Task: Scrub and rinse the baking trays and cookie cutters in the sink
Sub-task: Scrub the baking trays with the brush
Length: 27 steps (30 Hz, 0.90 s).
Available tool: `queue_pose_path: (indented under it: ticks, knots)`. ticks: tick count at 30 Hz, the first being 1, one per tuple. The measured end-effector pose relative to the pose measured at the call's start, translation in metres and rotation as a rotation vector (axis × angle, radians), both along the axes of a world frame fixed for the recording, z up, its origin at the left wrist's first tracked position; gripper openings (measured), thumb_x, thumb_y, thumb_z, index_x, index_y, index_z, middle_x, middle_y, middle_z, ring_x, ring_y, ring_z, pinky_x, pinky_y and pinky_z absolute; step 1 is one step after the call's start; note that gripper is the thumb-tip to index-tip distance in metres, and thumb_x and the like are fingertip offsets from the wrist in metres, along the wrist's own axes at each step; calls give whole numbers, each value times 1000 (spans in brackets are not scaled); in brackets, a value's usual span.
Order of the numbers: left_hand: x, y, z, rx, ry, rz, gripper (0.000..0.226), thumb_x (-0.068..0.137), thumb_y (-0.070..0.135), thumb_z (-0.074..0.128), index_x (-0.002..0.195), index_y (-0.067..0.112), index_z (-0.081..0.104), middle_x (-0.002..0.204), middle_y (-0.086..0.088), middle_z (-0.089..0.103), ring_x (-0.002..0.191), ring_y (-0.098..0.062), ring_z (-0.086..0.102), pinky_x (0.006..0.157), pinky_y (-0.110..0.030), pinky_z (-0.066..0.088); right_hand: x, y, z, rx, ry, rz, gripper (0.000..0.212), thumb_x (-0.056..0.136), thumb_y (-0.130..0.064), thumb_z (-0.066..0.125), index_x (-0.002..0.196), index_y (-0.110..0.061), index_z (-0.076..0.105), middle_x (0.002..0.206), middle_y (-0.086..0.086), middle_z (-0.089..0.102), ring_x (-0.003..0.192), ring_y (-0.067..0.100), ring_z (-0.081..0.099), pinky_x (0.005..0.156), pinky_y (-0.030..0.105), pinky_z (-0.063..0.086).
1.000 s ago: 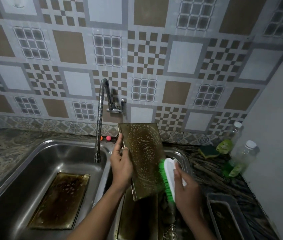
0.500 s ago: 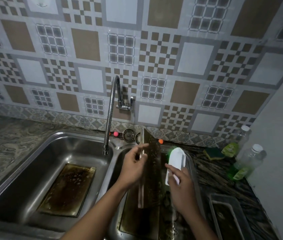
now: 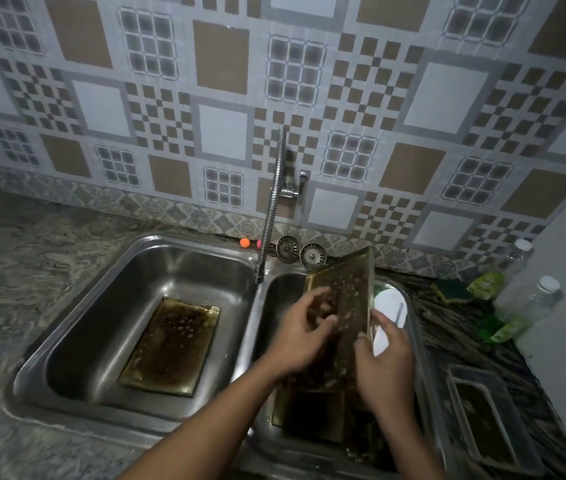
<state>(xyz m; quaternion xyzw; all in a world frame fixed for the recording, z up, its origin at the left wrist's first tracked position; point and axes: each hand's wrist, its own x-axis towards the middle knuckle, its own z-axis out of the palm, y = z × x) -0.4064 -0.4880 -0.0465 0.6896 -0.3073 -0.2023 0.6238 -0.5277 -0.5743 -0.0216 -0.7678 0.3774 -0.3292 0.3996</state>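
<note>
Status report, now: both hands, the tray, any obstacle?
Left hand on soapy tray, upright over right basin. Right hand holds brush behind tray's edge. Faucet clear, no water visible.

One head-worn wide-angle view looks forward and down from close above the double sink (image 3: 143, 344), facing the tiled wall (image 3: 222, 129); both forearms enter from the bottom edge, bench (image 3: 32, 244) spreading left.

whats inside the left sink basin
One rectangular baking tray with dark burnt staining lies flat on the floor of the left steel sink basin. Whatever lies beneath the tray, including the drain, is covered.
</note>
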Motion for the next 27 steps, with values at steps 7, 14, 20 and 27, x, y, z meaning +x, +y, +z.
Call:
queue_pose_path:
  ticks: [7,14,20,27]
  knots:
    - [98,124,-58,456,-52,192,38,87,14,65,124,20,63,120,2,61,111,-17,59,101,-33,46,63,77,-26,315,-84,-56,32,88,-5,63,116,-21,67,111,1,68,96,14,64,85,30,51]
    - [182,218,-69,568,157,63,28,90,12,65,116,23,63,93,9,69,86,-4,63,70,-20,51,142,158,-78,327,77,50,28,87,-10,64,113,-19,69,110,-3,68,104,12,62,95,32,50]
    - [230,256,-111,702,54,153,20,90,25,64,109,31,65,92,13,61,85,-1,61,68,-20,51,208,181,-124,270,362,124,18,84,-17,63,98,-27,61,101,2,66,97,22,64,83,29,50]
    - [256,256,-176,886,-41,197,19,89,20,60,102,29,70,92,9,69,82,-8,65,72,-24,54,245,182,-175,335,693,10,27,96,-27,44,113,-30,65,127,10,39,103,33,54,99,45,38]
